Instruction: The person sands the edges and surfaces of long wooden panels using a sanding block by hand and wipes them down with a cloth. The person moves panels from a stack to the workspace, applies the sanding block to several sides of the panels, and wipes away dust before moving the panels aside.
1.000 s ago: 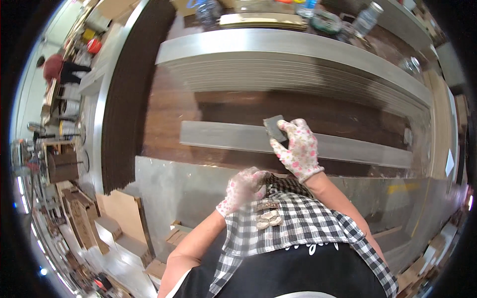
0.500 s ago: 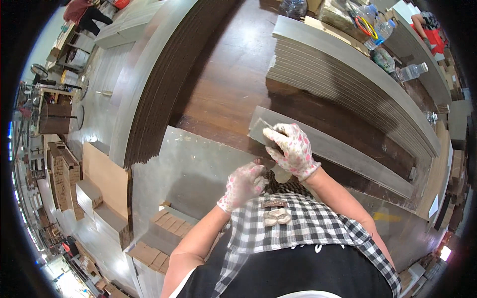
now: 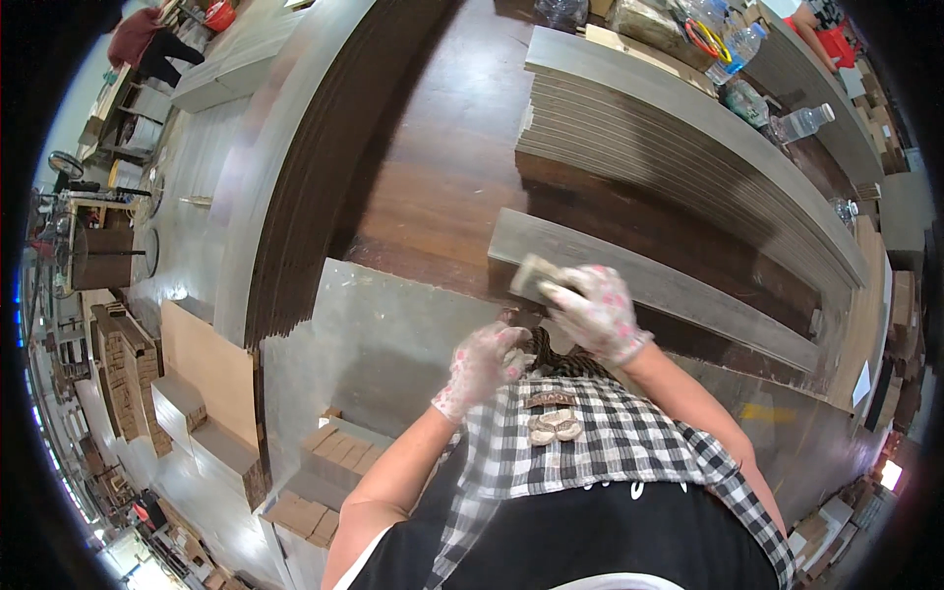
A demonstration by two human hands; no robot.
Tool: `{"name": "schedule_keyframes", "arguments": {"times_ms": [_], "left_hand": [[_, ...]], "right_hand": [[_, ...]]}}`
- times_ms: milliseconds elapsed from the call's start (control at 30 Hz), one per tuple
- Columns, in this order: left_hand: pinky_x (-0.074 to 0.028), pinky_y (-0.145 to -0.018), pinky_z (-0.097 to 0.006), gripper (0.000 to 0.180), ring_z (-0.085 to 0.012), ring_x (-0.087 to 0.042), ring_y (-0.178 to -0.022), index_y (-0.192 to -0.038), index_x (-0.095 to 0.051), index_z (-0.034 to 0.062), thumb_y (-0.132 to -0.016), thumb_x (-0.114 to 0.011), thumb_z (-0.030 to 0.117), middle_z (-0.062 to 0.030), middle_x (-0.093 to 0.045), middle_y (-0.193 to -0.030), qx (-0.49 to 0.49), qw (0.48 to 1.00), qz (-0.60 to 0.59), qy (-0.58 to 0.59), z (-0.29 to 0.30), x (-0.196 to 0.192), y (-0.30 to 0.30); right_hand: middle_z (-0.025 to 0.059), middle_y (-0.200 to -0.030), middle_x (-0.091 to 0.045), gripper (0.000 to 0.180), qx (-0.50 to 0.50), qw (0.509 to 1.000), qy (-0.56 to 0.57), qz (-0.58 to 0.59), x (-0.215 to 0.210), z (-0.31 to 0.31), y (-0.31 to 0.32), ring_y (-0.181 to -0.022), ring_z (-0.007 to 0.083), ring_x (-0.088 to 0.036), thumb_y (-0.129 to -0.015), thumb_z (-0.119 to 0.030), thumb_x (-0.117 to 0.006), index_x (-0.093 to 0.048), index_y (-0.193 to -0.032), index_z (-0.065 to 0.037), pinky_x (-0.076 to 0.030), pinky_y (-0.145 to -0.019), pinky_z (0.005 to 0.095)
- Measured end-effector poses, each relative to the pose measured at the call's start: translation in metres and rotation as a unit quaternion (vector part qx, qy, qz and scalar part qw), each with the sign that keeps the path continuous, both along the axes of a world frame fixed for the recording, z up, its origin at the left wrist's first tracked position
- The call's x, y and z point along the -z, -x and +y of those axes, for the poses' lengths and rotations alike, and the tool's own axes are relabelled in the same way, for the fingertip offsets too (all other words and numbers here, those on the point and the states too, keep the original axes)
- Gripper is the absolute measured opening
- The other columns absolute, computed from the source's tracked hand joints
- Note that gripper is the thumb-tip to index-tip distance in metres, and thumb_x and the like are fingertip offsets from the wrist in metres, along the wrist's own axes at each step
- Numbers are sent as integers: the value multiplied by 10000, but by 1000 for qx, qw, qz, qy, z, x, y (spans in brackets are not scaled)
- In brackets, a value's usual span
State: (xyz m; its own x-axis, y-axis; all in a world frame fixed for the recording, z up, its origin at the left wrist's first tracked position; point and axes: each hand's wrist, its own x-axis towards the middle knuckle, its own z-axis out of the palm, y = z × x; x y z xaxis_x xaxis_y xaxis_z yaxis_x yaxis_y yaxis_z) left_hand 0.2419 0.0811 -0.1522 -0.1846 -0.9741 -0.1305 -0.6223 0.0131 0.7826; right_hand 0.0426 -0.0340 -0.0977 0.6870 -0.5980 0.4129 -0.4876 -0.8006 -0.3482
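My right hand (image 3: 600, 317), in a white glove with pink spots, is closed around a small grey-beige block (image 3: 529, 279) that looks like a sanding block. It is tilted just in front of the left end of a long grey plank (image 3: 600, 258); whether they touch, I cannot tell. The plank lies across a dark brown surface (image 3: 423, 211). Close to my checked apron (image 3: 560, 472), my left hand (image 3: 477, 372) wears a matching glove, with its fingers curled in. What those fingers hold, if anything, does not show.
A tall stack of grey planks (image 3: 639, 128) stands behind, with plastic bottles (image 3: 801, 123) beyond it. Another long stack (image 3: 285, 197) runs along the left. Cardboard pieces (image 3: 211, 359) stand at the lower left. A person (image 3: 152, 49) is at the far upper left.
My right hand has drawn the block back toward me, off the plank's top at its left end, and tilted it. My left hand stays almost in place.
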Motion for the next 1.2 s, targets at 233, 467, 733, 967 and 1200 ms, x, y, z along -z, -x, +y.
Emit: {"name": "schedule_keyframes", "arguments": {"times_ms": [233,467,733,967,1200], "left_hand": [[-537,-768,-425,326,-304,-646,-898,-1062,-667,139,-759,-732,241,-105,-656,-948,48,999,-12,-22,-14,-1,0],[-538,-762,-422,341,-303,-650,-876,-1119,-657,160,-782,-698,191,-92,-658,-930,101,995,10,12,-23,-9,1],[-535,-755,-411,333,-286,-653,-882,-1107,-658,184,-778,-704,167,-54,-654,-929,193,977,29,90,-49,-7,22],[-554,-809,-372,318,-290,-683,-902,-1043,-713,89,-725,-717,75,-102,-687,-934,235,971,18,49,-65,-34,47],[-545,-798,-350,288,-262,-691,-875,-1011,-711,34,-729,-663,-7,-108,-688,-903,265,959,92,36,-80,-74,104]], "right_hand": [[113,-1073,-644,414,53,998,-19,-28,-9,21,9,-966,311,-623,-678,-154,-816,-696,-1070,-99,-511,-819,432],[36,-1037,-653,312,192,981,19,4,39,41,31,-1002,256,-596,-670,-132,-801,-704,-964,-163,-461,-886,434],[84,-1033,-660,344,380,922,-7,-77,26,81,71,-999,283,-605,-700,-207,-804,-692,-1005,-95,-501,-893,411],[110,-1048,-610,331,524,847,21,-86,39,95,149,-1002,282,-590,-731,-132,-776,-643,-1024,-57,-488,-913,399],[85,-1007,-609,295,479,869,38,-118,30,101,137,-988,256,-596,-771,-246,-750,-656,-1003,-91,-491,-900,409]]}}
